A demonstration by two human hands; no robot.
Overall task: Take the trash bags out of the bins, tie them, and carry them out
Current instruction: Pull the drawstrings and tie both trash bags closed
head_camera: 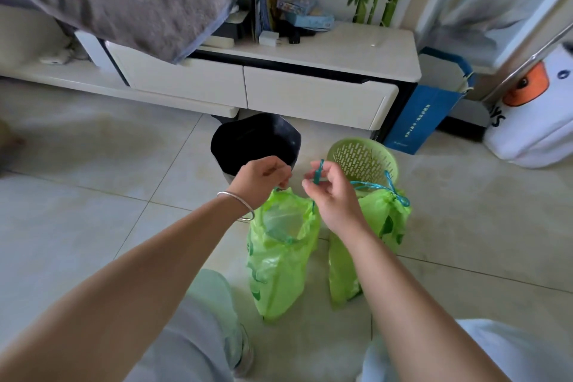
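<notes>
Seen from above, the left hand (262, 178) pinches the rim of the open green bag (280, 253) standing on the tiled floor (93, 226), just before the black bin (255, 143). The right hand (330, 192) pinches that bag's teal drawstring (318, 171), fingers curled. A second, tied bag (383, 220) stands just beside, before the green basket (362, 160).

The right arm hides part of the tied bag (384, 220). The black bin's (257, 143) base sits behind the left hand (260, 180). The white sack (533, 121) is cut by the edge.
</notes>
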